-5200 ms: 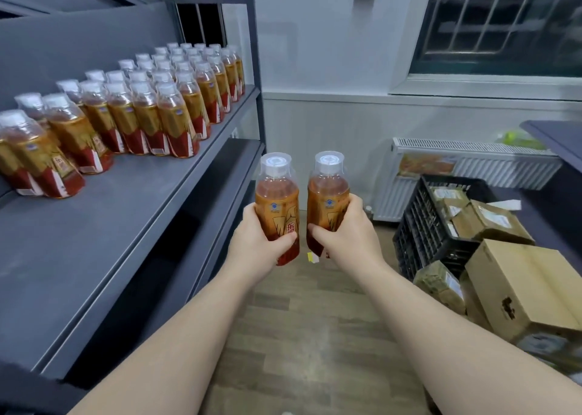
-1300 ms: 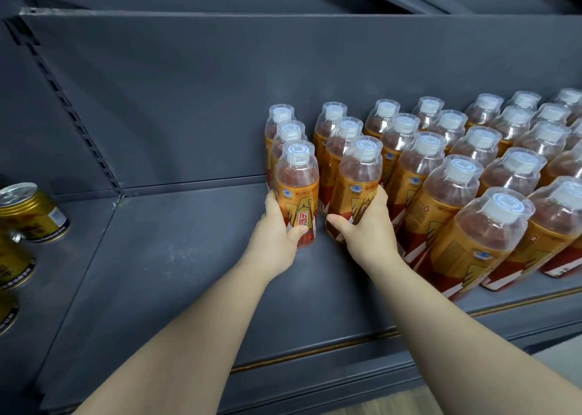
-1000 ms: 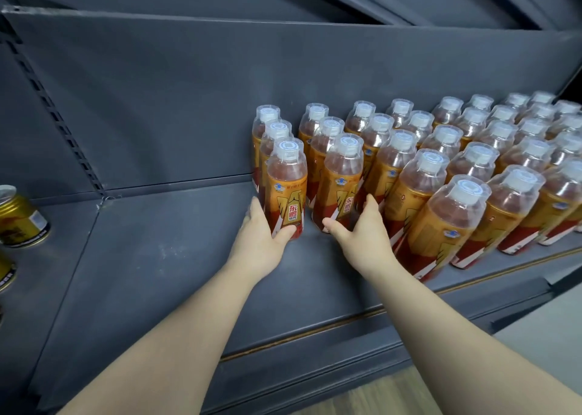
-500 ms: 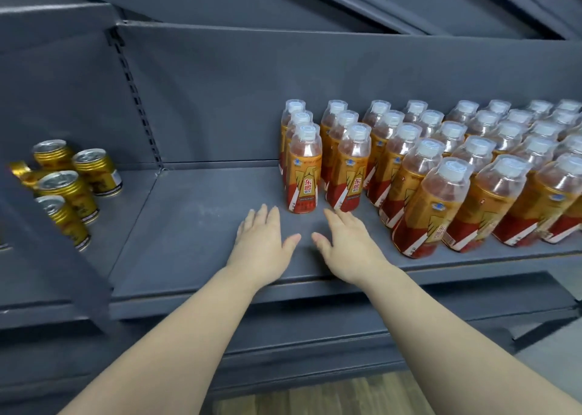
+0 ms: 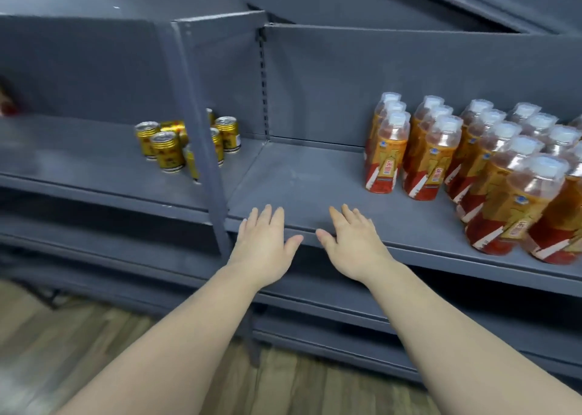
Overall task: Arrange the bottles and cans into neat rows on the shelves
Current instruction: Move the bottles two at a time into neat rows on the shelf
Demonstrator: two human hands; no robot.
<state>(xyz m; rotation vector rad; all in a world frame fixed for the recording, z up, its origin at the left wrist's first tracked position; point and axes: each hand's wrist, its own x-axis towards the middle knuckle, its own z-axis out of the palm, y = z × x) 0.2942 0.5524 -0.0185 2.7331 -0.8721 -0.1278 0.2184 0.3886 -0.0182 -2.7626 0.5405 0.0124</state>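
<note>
Left hand [image 5: 266,241] and right hand [image 5: 354,241]: both flat, fingers straight and spread, holding nothing, over the front edge of the grey shelf [image 5: 315,178]. Tea bottles [image 5: 472,162]: white-capped, red-and-gold labels, upright in rows on the shelf's right part, apart from the hands. Gold cans [image 5: 167,150]: clustered on the adjoining left shelf, partly behind the upright post [image 5: 201,137].

We can read nothing for certain: red characters on the bottles [image 5: 388,159] and print on the cans [image 5: 167,155] are too blurred.
</note>
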